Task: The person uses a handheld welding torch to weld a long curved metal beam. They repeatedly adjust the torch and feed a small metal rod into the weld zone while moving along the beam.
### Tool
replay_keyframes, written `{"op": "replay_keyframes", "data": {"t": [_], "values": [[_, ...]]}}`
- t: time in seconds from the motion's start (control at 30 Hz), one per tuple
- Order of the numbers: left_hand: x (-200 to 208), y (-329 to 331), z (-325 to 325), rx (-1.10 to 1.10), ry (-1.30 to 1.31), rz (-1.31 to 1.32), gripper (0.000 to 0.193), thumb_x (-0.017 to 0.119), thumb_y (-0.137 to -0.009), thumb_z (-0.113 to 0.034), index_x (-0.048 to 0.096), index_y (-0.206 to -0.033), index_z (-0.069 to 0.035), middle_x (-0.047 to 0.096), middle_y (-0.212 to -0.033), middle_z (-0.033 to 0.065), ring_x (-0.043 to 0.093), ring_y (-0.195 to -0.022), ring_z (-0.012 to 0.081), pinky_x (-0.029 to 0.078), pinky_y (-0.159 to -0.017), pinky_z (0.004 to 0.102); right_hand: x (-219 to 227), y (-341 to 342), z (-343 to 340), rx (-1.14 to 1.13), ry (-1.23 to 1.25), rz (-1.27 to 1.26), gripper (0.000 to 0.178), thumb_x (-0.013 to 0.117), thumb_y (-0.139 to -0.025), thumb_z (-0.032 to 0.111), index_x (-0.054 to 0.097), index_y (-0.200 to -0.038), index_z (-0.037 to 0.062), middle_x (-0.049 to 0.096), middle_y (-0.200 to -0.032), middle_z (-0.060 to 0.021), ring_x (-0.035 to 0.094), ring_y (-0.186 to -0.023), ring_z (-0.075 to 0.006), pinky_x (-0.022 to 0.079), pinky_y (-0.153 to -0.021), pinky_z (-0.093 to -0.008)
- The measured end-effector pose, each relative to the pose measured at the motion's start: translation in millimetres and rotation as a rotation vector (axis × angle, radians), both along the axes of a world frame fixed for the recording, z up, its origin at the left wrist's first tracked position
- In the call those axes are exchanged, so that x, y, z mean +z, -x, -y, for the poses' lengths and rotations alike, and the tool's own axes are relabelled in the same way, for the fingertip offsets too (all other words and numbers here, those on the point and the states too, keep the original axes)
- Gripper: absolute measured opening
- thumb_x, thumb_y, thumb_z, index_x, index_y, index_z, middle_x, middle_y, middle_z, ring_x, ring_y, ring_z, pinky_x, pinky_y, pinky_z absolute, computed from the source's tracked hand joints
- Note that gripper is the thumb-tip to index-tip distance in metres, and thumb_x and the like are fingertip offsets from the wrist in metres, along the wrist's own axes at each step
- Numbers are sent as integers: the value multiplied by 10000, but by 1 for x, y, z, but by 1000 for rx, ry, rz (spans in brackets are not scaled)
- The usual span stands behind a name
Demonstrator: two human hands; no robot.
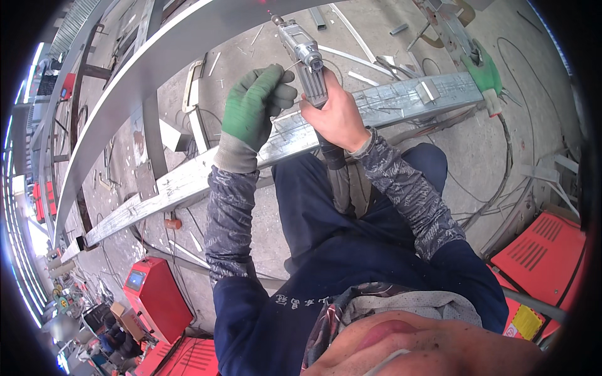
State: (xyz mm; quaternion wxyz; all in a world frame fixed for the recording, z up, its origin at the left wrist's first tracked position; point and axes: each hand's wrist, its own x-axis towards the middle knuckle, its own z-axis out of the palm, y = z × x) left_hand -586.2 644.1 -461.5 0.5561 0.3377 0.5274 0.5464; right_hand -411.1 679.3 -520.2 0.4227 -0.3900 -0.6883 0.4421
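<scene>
Long curved grey metal beam (125, 81) arching overhead, red machine with a small screen (157, 294) on the concrete floor (533, 94), red vented cabinet (542, 254) at right, green clamp tool (484, 74), black cables (501, 182), scattered metal offcuts (351, 59)

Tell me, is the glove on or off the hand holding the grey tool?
Off. The right hand gripping the grey tool is bare; only the left hand wears a green glove.

Workshop setting, grey concrete floor (439, 37) littered with metal offcuts (351, 59) and loose cables (501, 182). Red machine housings sit at lower right (542, 250) and lower left (157, 294). Long curved steel beam (157, 56) arcs across upper left. Bright daylight along the left edge (15, 207), where racks and red items stand.
</scene>
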Motion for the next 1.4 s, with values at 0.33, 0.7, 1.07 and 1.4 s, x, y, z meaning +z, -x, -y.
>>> {"op": "replay_keyframes", "data": {"t": [0.33, 0.7, 1.07, 1.4], "values": [[-13, 13, 9, 164, -43, 104, 231, 653, -1021, -239, 718, -1011, -18, 705, -781, 46, 618, -648, 103, 459, -597, 229, -5, -1, -2, -17, -33, 35, 599, 692, -848, 166, 452, -1375, 11, 672, -795, -242, 711, -769, -445, 545, -701, -482], [11, -25, 23, 101, -99, -119, 304, 641, -1019, -304, 738, -1060, -19, 719, -806, 21, 627, -701, 78, 433, -644, 218, -15, 2, -7, 21, -93, -39, 459, 733, -877, 172, 524, -1244, -8, 692, -929, -165, 731, -833, -294, 566, -762, -395], [11, -24, 17, 107, -141, -103, 312, 649, -1021, -303, 731, -1089, -10, 727, -814, 38, 661, -724, 103, 495, -689, 230, -8, 3, -4, 35, -71, -50, 377, 726, -884, 148, 543, -1178, 2, 676, -898, -109, 695, -784, -219, 556, -739, -362], [0, -23, 21, 123, -125, -93, 322, 672, -1014, -315, 728, -1087, -6, 736, -832, 64, 682, -745, 113, 535, -712, 245, -10, 2, -6, 39, -137, -16, 368, 721, -880, 132, 552, -1178, -4, 670, -898, -118, 672, -809, -219, 548, -760, -375]]}}
